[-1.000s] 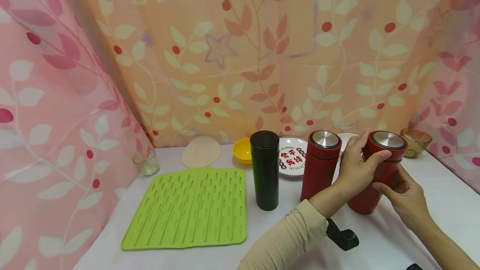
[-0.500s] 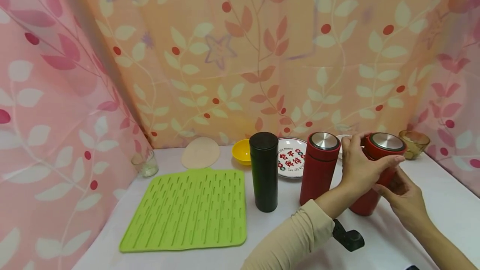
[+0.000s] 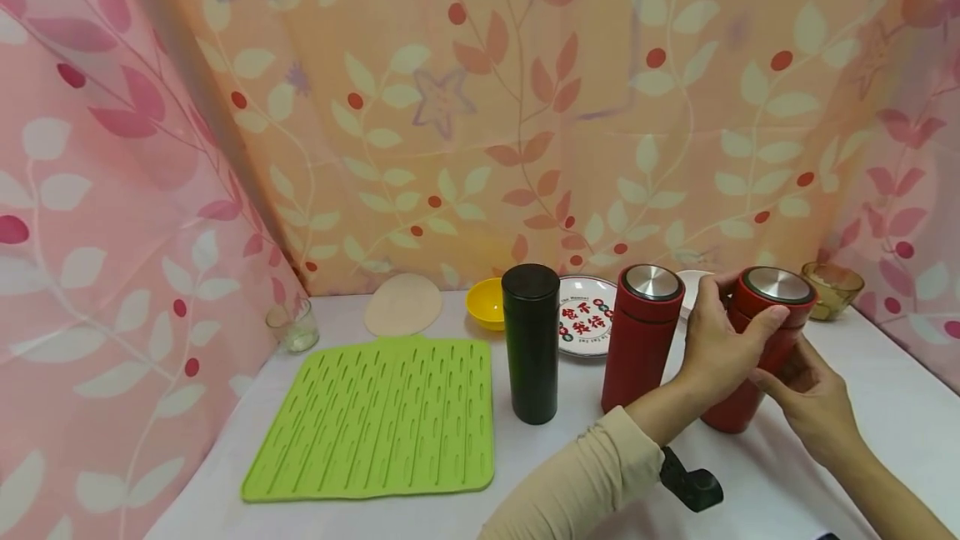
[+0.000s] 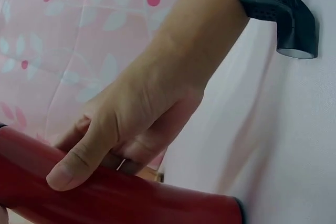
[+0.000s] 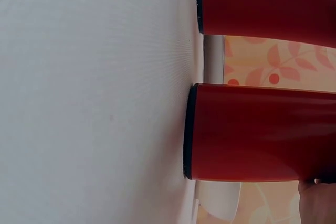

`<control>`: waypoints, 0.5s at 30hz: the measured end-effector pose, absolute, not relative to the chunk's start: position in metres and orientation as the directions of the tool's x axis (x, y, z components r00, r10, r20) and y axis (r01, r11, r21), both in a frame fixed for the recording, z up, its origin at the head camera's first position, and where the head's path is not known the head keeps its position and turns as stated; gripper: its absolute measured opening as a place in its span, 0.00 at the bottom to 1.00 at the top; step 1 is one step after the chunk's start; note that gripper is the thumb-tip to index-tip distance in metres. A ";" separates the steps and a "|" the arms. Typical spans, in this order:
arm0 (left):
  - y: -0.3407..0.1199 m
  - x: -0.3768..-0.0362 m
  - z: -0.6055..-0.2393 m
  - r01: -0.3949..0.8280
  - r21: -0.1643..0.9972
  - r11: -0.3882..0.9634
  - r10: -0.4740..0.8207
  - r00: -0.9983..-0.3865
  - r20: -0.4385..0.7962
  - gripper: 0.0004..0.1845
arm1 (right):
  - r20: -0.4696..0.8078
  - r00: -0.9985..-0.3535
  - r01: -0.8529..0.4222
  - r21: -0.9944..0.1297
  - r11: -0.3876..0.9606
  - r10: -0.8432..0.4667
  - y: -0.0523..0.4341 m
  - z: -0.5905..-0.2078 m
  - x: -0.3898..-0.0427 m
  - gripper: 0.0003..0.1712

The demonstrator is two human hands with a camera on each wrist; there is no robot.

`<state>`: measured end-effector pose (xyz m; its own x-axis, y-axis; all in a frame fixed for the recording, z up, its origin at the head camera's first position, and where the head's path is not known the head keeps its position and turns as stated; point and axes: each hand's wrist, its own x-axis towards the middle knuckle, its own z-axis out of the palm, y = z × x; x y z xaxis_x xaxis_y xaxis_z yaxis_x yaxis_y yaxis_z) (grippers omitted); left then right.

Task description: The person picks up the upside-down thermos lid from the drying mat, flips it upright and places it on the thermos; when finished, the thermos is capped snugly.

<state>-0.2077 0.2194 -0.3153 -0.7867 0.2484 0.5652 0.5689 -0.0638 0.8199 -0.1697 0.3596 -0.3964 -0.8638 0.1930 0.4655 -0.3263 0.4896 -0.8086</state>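
We see a person's two bare hands on a tall red cylindrical flask with a steel-topped lid (image 3: 757,340), which stands at the right side of a white cloth-covered table (image 3: 885,407). The left hand (image 3: 716,348) curls around the flask's upper part just under the lid, thumb across the front; the left wrist view shows that thumb (image 4: 79,163) pressed on the red wall. The right hand (image 3: 810,398) holds the flask lower down from the right side, its fingers curled against the body. In the right wrist view the flask's base (image 5: 191,132) sits flat on the table.

Just beside it to the left stands a second red flask with a steel top (image 3: 641,336), upright and untouched. Further left is a black cylindrical flask (image 3: 531,342), also upright. Behind these lie a white plate with red characters (image 3: 585,315) and a small yellow bowl (image 3: 485,304). A lime-green ridged silicone mat (image 3: 382,415) lies flat at the left, with a small clear glass (image 3: 292,325) near its far corner and a round beige pad (image 3: 403,304) behind it. An amber glass bowl (image 3: 831,288) sits at the far right.
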 end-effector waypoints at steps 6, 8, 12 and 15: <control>0.225 -0.204 -0.315 0.551 0.834 0.037 0.145 -0.828 0.541 0.35 | 0.461 -0.864 -0.301 -0.796 0.525 0.204 0.357 -0.397 -0.169 0.39; 0.225 -0.205 -0.315 0.572 0.819 0.049 0.134 -0.816 0.562 0.34 | 0.456 -0.868 -0.301 -0.798 0.521 0.197 0.357 -0.397 -0.169 0.41; 0.220 -0.210 -0.316 0.654 0.750 0.094 0.207 -0.750 0.628 0.31 | 0.475 -0.860 -0.325 -0.791 0.518 0.186 0.358 -0.396 -0.169 0.42; 0.214 -0.214 -0.317 0.702 0.701 0.125 0.267 -0.705 0.658 0.30 | 0.494 -0.853 -0.394 -0.821 0.414 0.168 0.358 -0.398 -0.170 0.42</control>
